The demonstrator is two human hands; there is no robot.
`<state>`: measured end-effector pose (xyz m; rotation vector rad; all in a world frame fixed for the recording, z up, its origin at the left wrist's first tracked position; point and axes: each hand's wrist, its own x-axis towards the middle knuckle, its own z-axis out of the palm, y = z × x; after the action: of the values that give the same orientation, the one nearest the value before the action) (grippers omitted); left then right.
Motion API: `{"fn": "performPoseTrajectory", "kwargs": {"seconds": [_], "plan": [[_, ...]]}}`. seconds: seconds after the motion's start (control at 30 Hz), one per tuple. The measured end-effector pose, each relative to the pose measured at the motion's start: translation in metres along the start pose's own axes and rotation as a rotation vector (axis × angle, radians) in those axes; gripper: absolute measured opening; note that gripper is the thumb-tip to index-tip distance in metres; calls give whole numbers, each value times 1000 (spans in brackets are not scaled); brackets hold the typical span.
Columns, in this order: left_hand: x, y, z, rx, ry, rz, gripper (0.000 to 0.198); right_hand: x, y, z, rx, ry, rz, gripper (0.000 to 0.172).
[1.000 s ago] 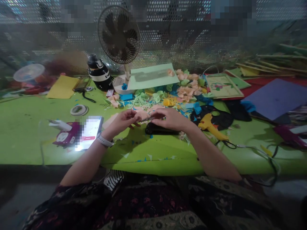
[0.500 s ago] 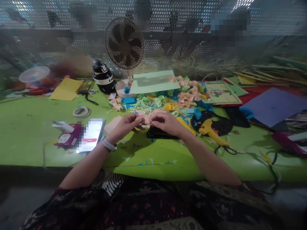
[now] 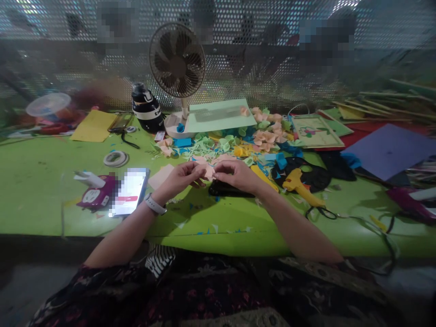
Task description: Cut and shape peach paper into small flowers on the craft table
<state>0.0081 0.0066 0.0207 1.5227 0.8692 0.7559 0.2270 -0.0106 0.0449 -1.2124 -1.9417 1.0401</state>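
Between my fingertips is a small peach paper piece [image 3: 210, 171]. My left hand [image 3: 184, 178], with a white band on its wrist, pinches its left side. The right side is held between thumb and fingers of my right hand [image 3: 236, 175]. Just below and behind my right hand lies a black object [image 3: 226, 189], partly covered. A square peach sheet [image 3: 161, 177] lies beside my left hand. Beyond both hands spread peach, green, blue and yellow paper scraps and petals [image 3: 218, 144].
A lit phone [image 3: 131, 193], tape roll [image 3: 116, 158] and purple dispenser [image 3: 97, 196] stand left. At the back are a fan [image 3: 177, 68] and bottle [image 3: 146, 109]. Right are a yellow glue gun [image 3: 303, 188] with its cord and a purple sheet [image 3: 390, 150].
The peach piece between my fingers has turned slightly and shows a different outline. Both hands stay in nearly the same place.
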Motion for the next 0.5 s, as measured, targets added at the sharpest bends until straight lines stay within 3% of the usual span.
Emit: {"fn": "performPoseTrajectory", "kwargs": {"seconds": [0.5], "plan": [[0, -5, 1, -101, -54, -16, 35, 0, 1, 3, 63, -69, -18, 23]]}}
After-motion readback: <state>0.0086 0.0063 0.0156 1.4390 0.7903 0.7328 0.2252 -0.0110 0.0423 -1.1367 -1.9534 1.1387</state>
